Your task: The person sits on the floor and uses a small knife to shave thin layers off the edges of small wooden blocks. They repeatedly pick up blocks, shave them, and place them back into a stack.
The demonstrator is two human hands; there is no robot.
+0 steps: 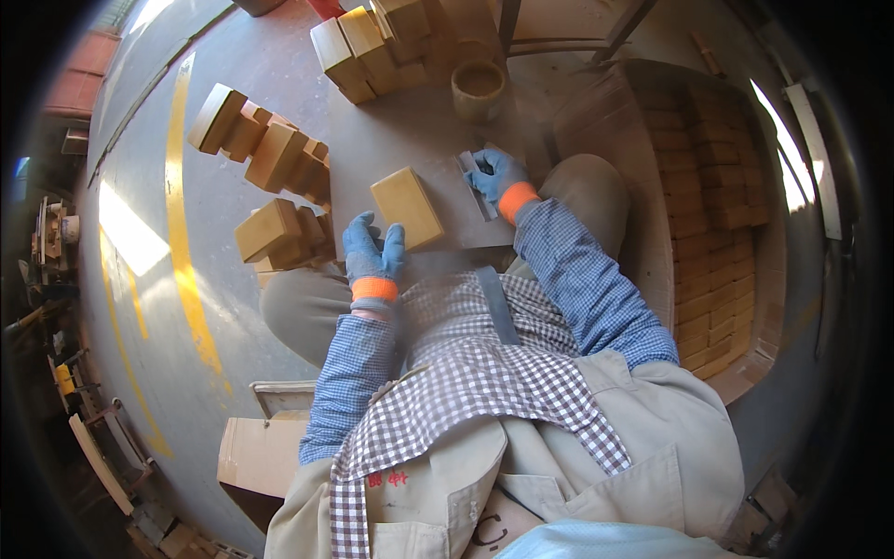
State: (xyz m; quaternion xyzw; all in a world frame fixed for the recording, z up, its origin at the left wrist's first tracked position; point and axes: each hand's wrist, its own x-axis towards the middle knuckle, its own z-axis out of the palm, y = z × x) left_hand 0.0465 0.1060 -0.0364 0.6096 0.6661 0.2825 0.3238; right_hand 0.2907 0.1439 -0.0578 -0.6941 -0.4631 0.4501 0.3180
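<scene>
A yellowish wooden block (408,207) with a smooth top lies at an angle on the grey work surface in front of me. Just off its lower left corner is my left hand (374,253), in a blue glove with an orange cuff, its fingers apart and nothing in them. My right hand (499,175), gloved the same way, has its fingers closed on a thin grey flat strip (479,192) to the right of the block. The strip's exact kind is unclear. Beyond that hand stands a round, brownish tub (478,90).
More blocks are stacked at the surface's far edge (358,54) and in an uneven pile (277,156) to its left. On my right, a large cardboard box (661,270) holds rows of blocks. Another carton (265,454) sits at lower left. Yellow lines (177,177) mark the floor.
</scene>
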